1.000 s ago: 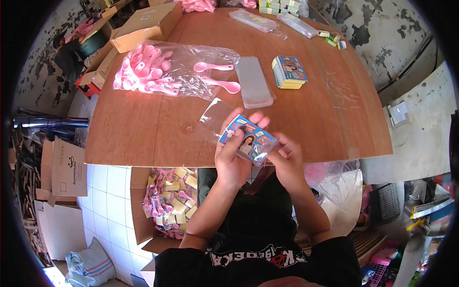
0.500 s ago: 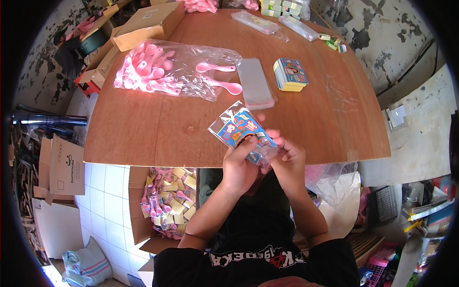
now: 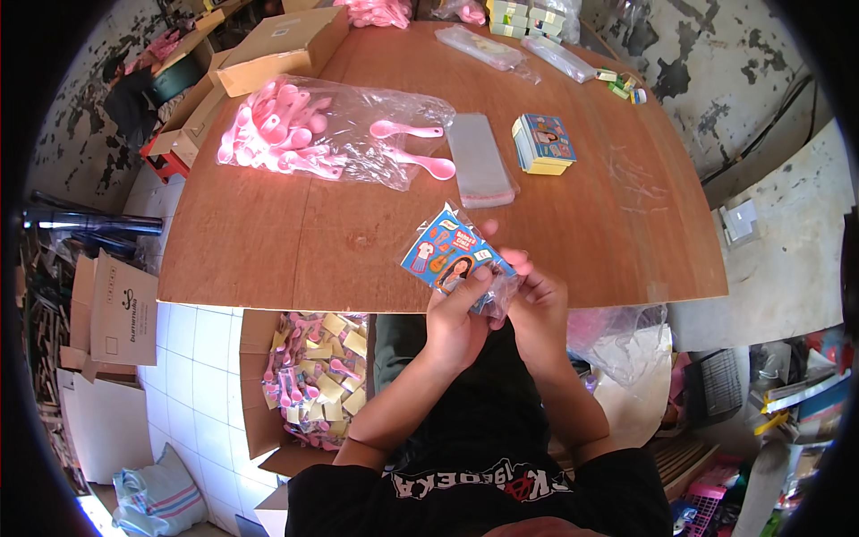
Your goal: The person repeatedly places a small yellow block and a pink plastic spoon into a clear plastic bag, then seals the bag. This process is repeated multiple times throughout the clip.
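Just past the table's near edge, my left hand (image 3: 455,327) grips a blue printed card (image 3: 436,254) inside a clear plastic bag (image 3: 504,295), its thumb lying on the card's face. My right hand (image 3: 540,309) is closed at the bag's crumpled near end, fingers bent against the plastic. Whatever else the bag holds at that end is hidden by my fingers. Farther out lie a pile of flat clear bags (image 3: 480,161) and, to its right, a stack of similar blue cards (image 3: 546,139). Two pink spoons (image 3: 420,164) rest left of the bag pile.
A large clear bag of pink spoons (image 3: 277,130) lies on the brown table (image 3: 340,242), with a cardboard box (image 3: 282,49) behind it. Below the table's near edge, an open carton (image 3: 259,394) holds packed spoons and cards. Plastic-wrapped bundles (image 3: 483,46) sit at the far side.
The card has slid toward the bag's far end, where bare plastic showed before. More of its printed face is visible, and my left hand has shifted slightly right.
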`<state>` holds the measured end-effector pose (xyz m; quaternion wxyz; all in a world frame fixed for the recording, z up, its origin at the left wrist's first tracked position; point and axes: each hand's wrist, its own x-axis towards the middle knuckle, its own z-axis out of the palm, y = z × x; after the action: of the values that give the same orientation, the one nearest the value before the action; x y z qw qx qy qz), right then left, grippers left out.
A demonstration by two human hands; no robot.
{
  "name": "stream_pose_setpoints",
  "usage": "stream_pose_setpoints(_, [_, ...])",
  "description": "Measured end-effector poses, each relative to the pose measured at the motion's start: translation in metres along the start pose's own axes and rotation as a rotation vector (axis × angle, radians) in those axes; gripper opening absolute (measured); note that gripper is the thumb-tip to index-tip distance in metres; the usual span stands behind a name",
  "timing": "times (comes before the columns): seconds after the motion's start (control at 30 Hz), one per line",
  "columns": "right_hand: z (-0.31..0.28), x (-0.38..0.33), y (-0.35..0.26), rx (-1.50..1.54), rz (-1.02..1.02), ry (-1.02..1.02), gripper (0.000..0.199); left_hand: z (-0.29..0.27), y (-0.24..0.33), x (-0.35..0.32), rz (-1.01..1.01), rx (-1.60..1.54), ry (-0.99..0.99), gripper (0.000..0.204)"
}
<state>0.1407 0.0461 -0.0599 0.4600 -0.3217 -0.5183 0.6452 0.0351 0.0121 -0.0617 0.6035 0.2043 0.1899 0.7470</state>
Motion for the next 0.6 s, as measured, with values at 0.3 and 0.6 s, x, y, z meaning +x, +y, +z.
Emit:
stream_pose_setpoints(0.3, [0.008,-0.007,0.006,-0.022,0.005,-0.001,0.014,-0.005,0.001,-0.002,0.068,-0.115,-0.062,0.054])
stream_pose_setpoints(0.6, [0.0,-0.008,0.009,-0.11,-0.034,-0.141,0.02,-0.001,0.014,0.001,0.076,-0.2,-0.074,0.056])
